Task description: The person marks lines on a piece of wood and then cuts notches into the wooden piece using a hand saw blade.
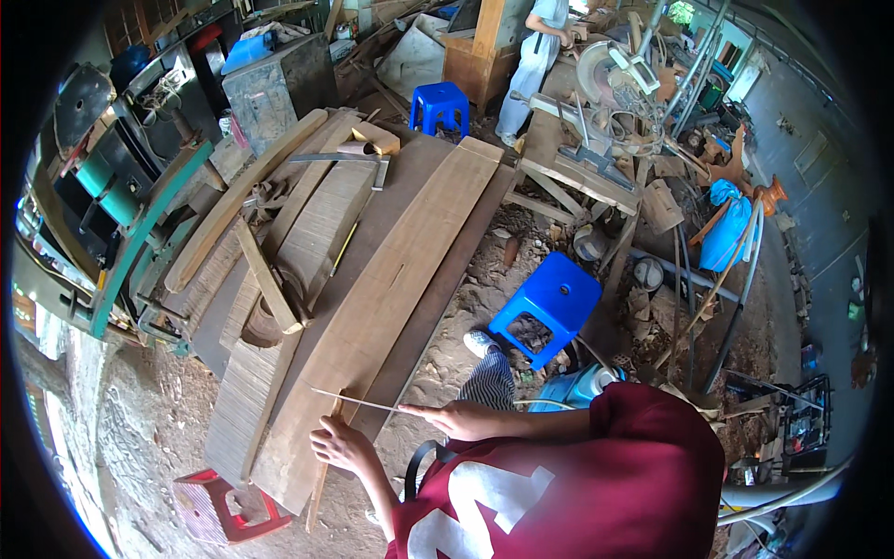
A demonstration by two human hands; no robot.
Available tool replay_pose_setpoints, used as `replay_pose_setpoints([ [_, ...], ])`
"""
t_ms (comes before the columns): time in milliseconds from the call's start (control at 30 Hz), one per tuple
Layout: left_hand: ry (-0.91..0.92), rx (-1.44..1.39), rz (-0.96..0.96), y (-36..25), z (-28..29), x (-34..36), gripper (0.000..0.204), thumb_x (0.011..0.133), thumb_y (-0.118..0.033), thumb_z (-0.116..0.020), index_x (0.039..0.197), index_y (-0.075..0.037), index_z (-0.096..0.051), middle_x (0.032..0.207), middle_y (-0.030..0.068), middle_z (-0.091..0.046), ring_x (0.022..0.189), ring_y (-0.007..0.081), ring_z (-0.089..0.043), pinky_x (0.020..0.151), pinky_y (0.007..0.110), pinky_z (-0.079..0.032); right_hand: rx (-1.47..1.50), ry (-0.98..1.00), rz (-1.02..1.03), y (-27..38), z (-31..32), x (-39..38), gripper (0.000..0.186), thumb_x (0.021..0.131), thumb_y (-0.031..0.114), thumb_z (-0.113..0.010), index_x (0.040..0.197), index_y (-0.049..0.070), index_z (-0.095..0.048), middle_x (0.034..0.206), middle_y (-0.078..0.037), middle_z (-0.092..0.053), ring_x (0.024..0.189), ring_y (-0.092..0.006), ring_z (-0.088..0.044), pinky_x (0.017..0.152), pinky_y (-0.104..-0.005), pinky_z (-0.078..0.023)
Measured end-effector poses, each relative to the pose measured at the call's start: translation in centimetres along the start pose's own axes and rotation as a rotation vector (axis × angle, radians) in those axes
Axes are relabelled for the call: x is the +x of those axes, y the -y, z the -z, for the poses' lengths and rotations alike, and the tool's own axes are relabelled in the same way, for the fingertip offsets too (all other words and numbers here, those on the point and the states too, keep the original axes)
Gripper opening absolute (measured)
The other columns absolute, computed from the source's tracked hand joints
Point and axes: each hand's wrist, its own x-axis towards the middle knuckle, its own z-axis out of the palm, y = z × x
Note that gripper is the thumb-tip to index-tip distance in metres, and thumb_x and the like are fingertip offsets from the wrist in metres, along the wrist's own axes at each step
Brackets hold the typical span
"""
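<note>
My left hand (345, 445) grips a narrow wooden strip (318, 484) near its upper end, at the near end of a long wide plank (400, 270). In my right hand (454, 419) is a long, thin, slightly curved blade-like tool (358, 401), whose exact kind I cannot make out. Its blade points left and crosses the strip just above my left fingers. The plank lies lengthwise on a dark work board, and the strip's lower end sticks out past the near edge. My right fingers are closed round the tool's near end, hiding any handle.
Left on the board lie curved wooden pieces (251, 200), a metal square (381, 173) and a yellow pencil (344, 249). Blue stools stand right (549, 303) and far (440, 105). A red stool (228, 508) is lower left. Another person (531, 70) stands near a circular saw (596, 73).
</note>
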Motion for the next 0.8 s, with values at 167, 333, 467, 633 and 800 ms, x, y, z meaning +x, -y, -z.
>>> replay_pose_setpoints([
  [167, -0.004, -0.016, 0.009, 0.2, -0.3, 0.1, 0.019, 0.079, -0.024, -0.05, 0.088, -0.009, -0.044, 0.083, 0.0101, -0.041, 0.079, 0.0248, -0.046, 0.067, 0.038, -0.038, -0.03, 0.005, 0.015, -0.1, -0.1, 0.4, 0.063, 0.082, 0.008, -0.044, 0.134, 0.023, -0.013, 0.041, -0.009, -0.04, 0.032, -0.0183, -0.041, 0.034, -0.0342, -0.033],
  [333, -0.052, -0.024, -0.085, 0.2, 0.3, 0.1, 0.018, 0.084, -0.027, -0.044, 0.083, -0.009, -0.045, 0.076, 0.0106, -0.042, 0.074, 0.0255, -0.046, 0.064, 0.038, -0.039, 0.027, 0.097, -0.089, 0.8, 1.2, 0.2, 0.062, 0.081, 0.01, -0.044, 0.134, 0.019, -0.013, 0.043, -0.013, -0.045, 0.036, -0.025, -0.047, 0.037, -0.0384, -0.037],
  [467, -0.018, -0.046, -0.065, 0.6, -0.3, 0.0, 0.019, 0.084, -0.028, -0.044, 0.082, -0.009, -0.045, 0.076, 0.0101, -0.042, 0.073, 0.0253, -0.046, 0.063, 0.038, -0.038, -0.049, 0.109, -0.086, 0.3, 0.6, 0.8, 0.065, 0.08, 0.01, -0.045, 0.134, 0.019, -0.011, 0.043, -0.012, -0.045, 0.036, -0.0246, -0.047, 0.036, -0.0379, -0.037],
  [633, 0.016, -0.052, 0.012, 0.7, -0.4, 0.1, 0.015, 0.079, -0.025, -0.05, 0.085, -0.011, -0.048, 0.077, 0.0088, -0.045, 0.076, 0.0248, -0.048, 0.064, 0.038, -0.037, -0.077, 0.031, -0.038, 0.6, -0.1, 1.7, 0.068, 0.079, 0.01, -0.046, 0.135, 0.019, -0.009, 0.041, -0.01, -0.044, 0.034, -0.0218, -0.046, 0.033, -0.036, -0.036],
  [800, -0.118, -0.045, -0.063, 0.1, -0.6, -0.2, 0.012, 0.083, -0.023, -0.044, 0.079, -0.012, -0.047, 0.073, 0.007, -0.043, 0.072, 0.0221, -0.046, 0.063, 0.036, -0.036, -0.322, -0.048, -0.031, 0.4, -2.2, 4.7, 0.074, 0.073, 0.005, -0.044, 0.135, 0.02, -0.007, 0.037, -0.004, -0.039, 0.029, -0.0152, -0.041, 0.027, -0.0323, -0.034],
])
